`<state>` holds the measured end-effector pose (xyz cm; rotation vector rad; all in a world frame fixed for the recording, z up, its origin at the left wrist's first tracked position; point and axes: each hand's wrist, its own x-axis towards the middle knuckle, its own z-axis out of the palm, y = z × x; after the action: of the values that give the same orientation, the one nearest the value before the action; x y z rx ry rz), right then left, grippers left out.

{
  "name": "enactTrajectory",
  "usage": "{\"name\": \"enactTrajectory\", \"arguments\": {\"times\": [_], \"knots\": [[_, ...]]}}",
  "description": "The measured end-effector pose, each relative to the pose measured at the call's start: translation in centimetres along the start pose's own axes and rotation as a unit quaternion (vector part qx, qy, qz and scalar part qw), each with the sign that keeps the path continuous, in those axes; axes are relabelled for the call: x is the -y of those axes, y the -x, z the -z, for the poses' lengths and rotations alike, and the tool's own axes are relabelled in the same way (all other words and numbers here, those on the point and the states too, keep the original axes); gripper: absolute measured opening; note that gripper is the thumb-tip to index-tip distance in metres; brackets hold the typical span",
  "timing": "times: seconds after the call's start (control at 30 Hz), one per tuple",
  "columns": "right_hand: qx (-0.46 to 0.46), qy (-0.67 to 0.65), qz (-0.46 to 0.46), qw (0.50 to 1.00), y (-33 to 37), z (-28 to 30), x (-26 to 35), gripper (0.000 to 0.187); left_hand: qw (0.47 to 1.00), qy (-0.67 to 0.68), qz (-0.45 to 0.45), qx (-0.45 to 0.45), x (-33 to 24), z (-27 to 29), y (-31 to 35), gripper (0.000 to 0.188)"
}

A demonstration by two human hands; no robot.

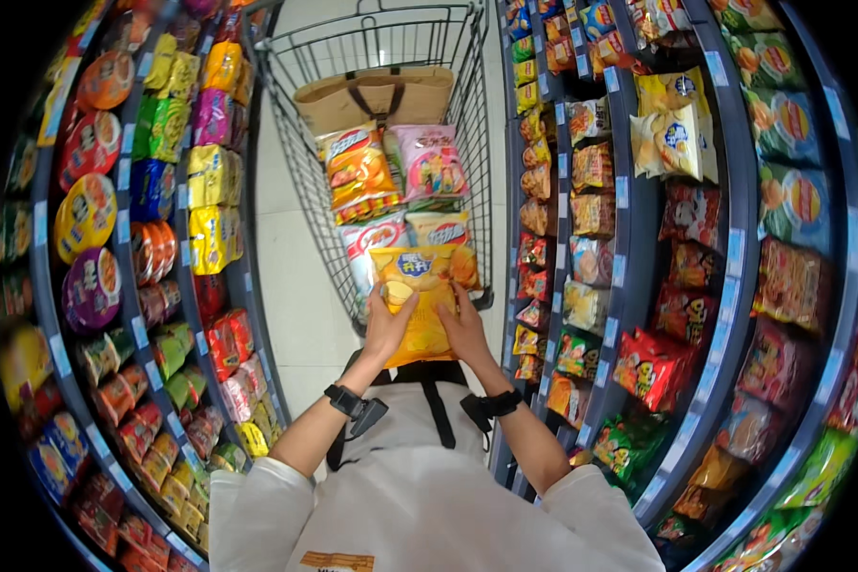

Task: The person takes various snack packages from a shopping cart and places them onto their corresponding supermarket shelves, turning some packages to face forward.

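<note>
1. From where I stand, the yellow bag (413,310) is upheld between both hands, just in front of the person's torso, at the near end of the wire cart (480,191).
2. The left hand (384,326) grasps the bag's left side, thumb across its front; the right hand (460,329) grasps the opposite side, its thumb also forward. I can't make out the fingers behind it.
3. Beyond the yellow bag lie a white-and-red bag (370,244), an orange bag (358,172) and a pink bag (433,162); a brown carrier bag (316,103) sits at the cart's far end.
4. The film looks slick and puffed, so, I'd judge, a loose hold on one side could let the bag swivel or slip.
5. Squeezing harder carries its own danger: thumbs pressing in could crush what's inside or strain a seam.
6. The bags in the cart seem heaped, so a knock might slide the orange one off whatever lies under it.
</note>
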<state>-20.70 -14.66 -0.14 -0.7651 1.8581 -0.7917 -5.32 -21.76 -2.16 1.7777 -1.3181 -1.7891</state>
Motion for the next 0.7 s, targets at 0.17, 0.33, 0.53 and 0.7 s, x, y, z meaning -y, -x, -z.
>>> {"name": "enactTrajectory", "arguments": {"times": [0.17,0.33,0.53,0.7], "knots": [[-0.002,0.069,0.085,0.994,-10.3,2.2,-0.8,0.054,0.986,-0.141,-0.085,-0.028,-3.1,-3.7,-7.5,0.087],[-0.037,0.145,0.151,0.977,-19.3,4.8,3.7,0.055,0.966,-0.174,-0.178,-0.073,-8.8,-5.7,-15.3,0.082],[-0.037,0.17,0.18,0.968,-26.7,5.9,5.9,0.057,0.935,-0.163,-0.281,-0.144,-12.1,-6.4,-21.9,0.066],[-0.064,0.271,0.204,0.939,-25.9,3.7,2.9,0.051,0.958,-0.187,-0.192,-0.107,-7.7,-4.1,-20.4,0.035]]}}
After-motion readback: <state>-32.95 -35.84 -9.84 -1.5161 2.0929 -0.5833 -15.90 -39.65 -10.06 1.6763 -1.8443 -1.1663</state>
